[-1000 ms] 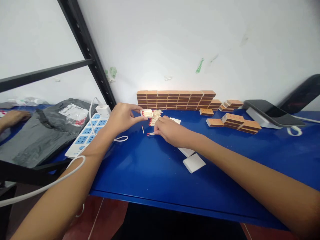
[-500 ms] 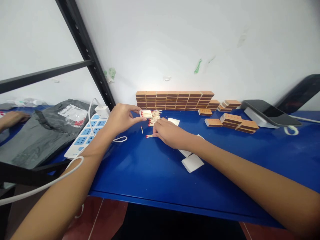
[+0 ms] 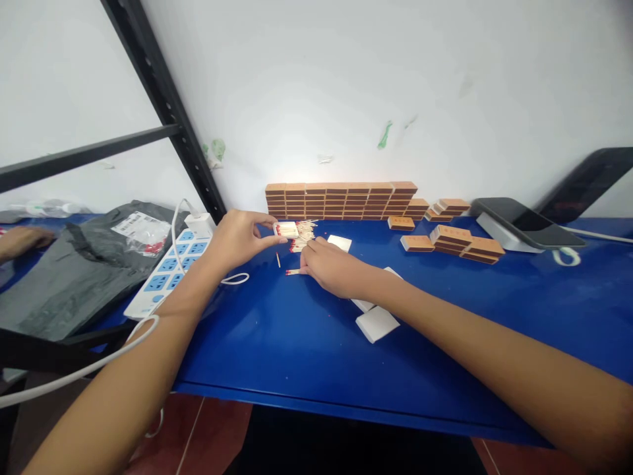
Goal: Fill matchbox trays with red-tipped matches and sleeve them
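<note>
My left hand (image 3: 238, 237) pinches a small white matchbox tray (image 3: 287, 229) with red-tipped matches in it, held just above the blue table (image 3: 297, 343). My right hand (image 3: 332, 267) rests on the table beside it, fingers curled and pinched on a few loose matches (image 3: 293, 271). A small heap of loose matches (image 3: 304, 234) lies between the two hands. Empty white trays (image 3: 376, 324) sit under and beside my right forearm.
A wall of stacked brown matchboxes (image 3: 341, 200) lines the back, with more boxes (image 3: 452, 240) to the right. A white power strip (image 3: 171, 270), grey bag (image 3: 74, 270) and black rack post (image 3: 163, 112) stand left. Another person's hand (image 3: 20, 241) shows far left. A dark device (image 3: 529, 221) sits right.
My right hand has drawn slightly toward the matches on the table. The left hand keeps holding the tray in nearly the same place.
</note>
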`<state>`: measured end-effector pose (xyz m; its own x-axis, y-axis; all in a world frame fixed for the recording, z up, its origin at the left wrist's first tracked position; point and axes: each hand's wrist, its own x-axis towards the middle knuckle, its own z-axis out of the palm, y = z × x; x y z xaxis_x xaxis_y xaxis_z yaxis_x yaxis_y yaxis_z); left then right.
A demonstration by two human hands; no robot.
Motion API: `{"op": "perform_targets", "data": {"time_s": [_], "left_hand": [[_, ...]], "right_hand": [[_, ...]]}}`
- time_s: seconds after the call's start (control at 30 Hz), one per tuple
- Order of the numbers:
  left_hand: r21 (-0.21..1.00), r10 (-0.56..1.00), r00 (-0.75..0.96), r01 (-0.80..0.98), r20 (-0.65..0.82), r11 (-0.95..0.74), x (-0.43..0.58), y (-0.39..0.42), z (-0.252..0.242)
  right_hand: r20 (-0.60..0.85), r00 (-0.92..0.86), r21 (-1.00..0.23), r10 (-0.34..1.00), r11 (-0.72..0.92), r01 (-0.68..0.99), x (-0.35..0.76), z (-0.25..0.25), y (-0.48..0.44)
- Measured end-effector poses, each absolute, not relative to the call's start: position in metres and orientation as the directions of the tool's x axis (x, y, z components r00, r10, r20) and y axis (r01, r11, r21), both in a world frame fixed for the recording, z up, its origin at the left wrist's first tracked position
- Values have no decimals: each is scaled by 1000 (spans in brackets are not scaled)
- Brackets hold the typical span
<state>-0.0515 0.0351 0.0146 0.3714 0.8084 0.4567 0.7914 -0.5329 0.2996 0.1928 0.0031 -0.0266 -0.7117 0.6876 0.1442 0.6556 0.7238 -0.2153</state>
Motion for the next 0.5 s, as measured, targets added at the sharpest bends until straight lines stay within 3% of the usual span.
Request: {"op": "perform_targets", "data": {"time_s": [0.5], "left_hand": [[317,819,385,785,424,-533,-49,34,16]], "right_hand": [[108,-679,-237,726,682,692,198,-11,6]]}}
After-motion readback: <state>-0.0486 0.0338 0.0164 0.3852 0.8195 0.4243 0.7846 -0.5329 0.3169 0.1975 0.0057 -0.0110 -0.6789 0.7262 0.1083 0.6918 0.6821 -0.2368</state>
